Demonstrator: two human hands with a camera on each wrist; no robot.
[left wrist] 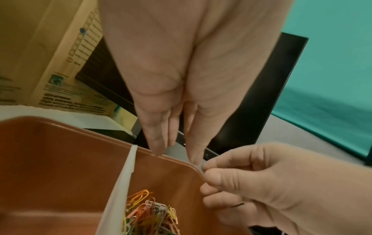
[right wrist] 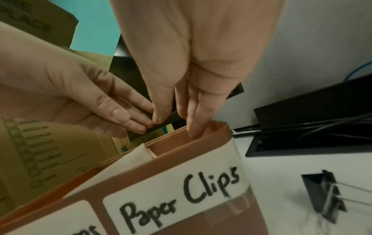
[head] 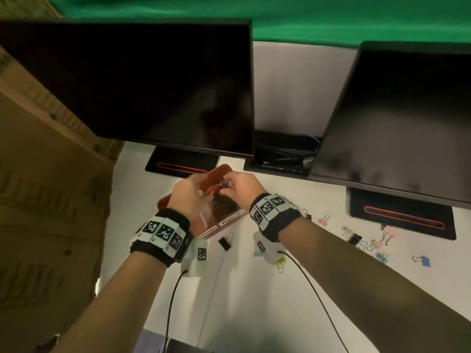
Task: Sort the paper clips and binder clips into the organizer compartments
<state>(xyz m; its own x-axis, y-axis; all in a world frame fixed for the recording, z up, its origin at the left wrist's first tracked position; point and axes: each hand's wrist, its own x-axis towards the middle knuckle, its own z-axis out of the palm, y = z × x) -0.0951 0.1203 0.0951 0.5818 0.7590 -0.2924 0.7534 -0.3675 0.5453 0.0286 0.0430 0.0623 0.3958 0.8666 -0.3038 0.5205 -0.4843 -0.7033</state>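
A brown organizer [head: 219,171] with a white divider [left wrist: 122,182] stands on the white desk. Its right compartment, labelled "Paper Clips" [right wrist: 177,198], holds a pile of coloured paper clips [left wrist: 149,211]. My left hand [head: 188,192] has straight fingers whose tips touch the organizer's far rim [left wrist: 60,127]. My right hand [head: 237,186] is over the same compartment, its thumb and curled fingers pinching a few paper clips [head: 222,185] by the rim. The two hands' fingertips meet there. Several binder clips lie loose on the desk, one black [head: 224,243] just in front of the organizer.
Two dark monitors [head: 127,85] [head: 397,118] stand behind the organizer, with a black cable tray [head: 285,154] between them. A cardboard box [head: 38,174] stands on the left. Pink [head: 323,220], black [head: 354,238] and blue [head: 421,260] binder clips lie to the right.
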